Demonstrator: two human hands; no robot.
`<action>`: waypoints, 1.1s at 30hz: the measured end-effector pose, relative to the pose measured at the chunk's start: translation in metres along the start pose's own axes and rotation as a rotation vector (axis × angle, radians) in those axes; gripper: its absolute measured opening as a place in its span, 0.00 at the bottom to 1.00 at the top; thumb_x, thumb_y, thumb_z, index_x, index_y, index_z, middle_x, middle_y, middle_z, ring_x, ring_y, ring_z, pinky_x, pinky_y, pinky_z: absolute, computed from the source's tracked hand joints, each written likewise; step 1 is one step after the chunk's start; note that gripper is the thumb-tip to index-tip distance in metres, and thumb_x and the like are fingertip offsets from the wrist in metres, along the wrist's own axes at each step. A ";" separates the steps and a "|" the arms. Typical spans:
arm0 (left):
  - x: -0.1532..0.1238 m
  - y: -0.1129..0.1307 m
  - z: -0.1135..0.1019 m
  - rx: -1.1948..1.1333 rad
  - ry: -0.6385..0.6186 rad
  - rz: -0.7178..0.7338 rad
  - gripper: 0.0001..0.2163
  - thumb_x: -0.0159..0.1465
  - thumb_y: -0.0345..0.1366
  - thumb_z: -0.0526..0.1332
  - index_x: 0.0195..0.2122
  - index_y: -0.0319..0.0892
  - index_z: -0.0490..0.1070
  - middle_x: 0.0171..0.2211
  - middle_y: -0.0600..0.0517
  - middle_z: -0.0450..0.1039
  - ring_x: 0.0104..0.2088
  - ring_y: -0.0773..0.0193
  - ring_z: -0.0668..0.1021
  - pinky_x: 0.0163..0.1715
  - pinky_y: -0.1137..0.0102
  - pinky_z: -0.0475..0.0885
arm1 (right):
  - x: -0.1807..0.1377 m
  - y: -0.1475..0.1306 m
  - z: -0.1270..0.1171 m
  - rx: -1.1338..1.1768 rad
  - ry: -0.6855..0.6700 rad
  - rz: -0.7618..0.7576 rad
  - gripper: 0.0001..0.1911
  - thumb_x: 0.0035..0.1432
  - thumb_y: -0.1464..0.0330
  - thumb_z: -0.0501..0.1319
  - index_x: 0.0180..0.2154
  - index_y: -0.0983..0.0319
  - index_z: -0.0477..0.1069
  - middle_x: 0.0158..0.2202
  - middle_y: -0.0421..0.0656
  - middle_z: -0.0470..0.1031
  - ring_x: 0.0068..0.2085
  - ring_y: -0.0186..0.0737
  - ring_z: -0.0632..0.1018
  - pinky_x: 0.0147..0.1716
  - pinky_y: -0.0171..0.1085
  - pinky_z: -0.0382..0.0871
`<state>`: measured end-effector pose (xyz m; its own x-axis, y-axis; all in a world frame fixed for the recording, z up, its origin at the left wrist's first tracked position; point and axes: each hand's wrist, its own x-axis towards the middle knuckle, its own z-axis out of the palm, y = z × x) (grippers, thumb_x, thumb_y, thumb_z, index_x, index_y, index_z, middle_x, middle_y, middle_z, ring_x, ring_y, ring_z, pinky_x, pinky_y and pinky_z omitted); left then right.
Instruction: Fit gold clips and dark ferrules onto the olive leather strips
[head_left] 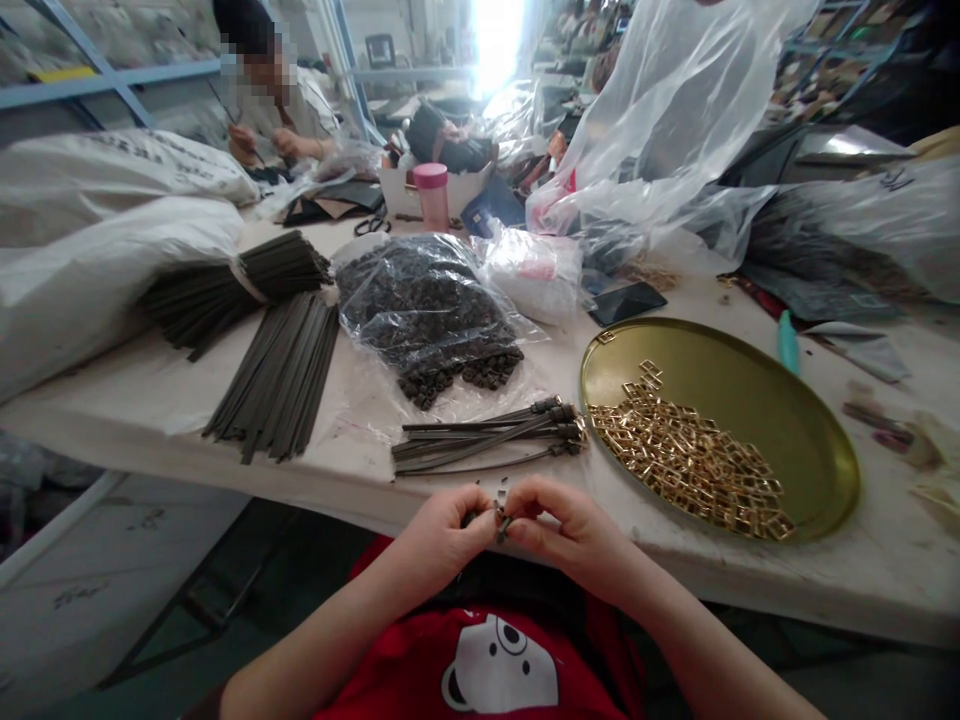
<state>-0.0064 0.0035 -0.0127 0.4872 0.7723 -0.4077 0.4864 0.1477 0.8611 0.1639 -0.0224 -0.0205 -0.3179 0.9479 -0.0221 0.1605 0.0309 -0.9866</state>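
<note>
My left hand [461, 525] and my right hand [551, 518] meet at the front edge of the table, fingertips pinched together. Between them is the end of a narrow dark strap [502, 527]; most of it is hidden by my fingers. Just beyond lies a small pile of dark straps [472, 440], with loops and gold-coloured buckles at their right ends. To the right, a large gold tray [806, 440] carries a heap of small gold rectangular buckles [690, 455]. Small dark loops [491, 370] spill from a clear plastic bag [427, 290] behind the straps.
Loose dark straps [277, 375] and a tied strap bundle [247, 275] lie at left, beside white sacks [112, 240]. Farther back are a pink-lidded cup [431, 195], scissors [373, 222] and clear plastic sheeting [667, 130]. Another person [281, 110] sits across at upper left.
</note>
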 end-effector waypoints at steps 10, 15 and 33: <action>0.009 -0.001 0.004 0.094 -0.015 0.000 0.08 0.56 0.34 0.52 0.24 0.39 0.66 0.22 0.58 0.61 0.26 0.69 0.64 0.24 0.76 0.57 | 0.000 0.012 -0.009 0.259 -0.093 0.232 0.08 0.53 0.63 0.59 0.27 0.62 0.66 0.23 0.35 0.63 0.25 0.30 0.63 0.23 0.29 0.55; 0.011 -0.006 0.004 0.085 -0.025 -0.013 0.09 0.57 0.36 0.52 0.24 0.39 0.66 0.21 0.58 0.60 0.24 0.70 0.64 0.22 0.76 0.56 | 0.000 0.022 -0.009 0.390 -0.090 0.280 0.09 0.51 0.63 0.61 0.28 0.62 0.65 0.25 0.36 0.66 0.27 0.30 0.65 0.27 0.31 0.58; 0.005 -0.005 0.006 0.265 -0.074 0.119 0.08 0.61 0.37 0.50 0.30 0.40 0.65 0.28 0.54 0.68 0.30 0.65 0.69 0.28 0.73 0.61 | 0.001 0.019 0.002 -0.067 0.211 0.198 0.05 0.46 0.72 0.62 0.30 0.60 0.67 0.24 0.37 0.72 0.26 0.35 0.71 0.25 0.33 0.64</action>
<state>-0.0018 0.0035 -0.0206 0.5989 0.7260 -0.3380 0.5904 -0.1150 0.7989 0.1645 -0.0216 -0.0392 -0.0739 0.9823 -0.1723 0.2633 -0.1475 -0.9534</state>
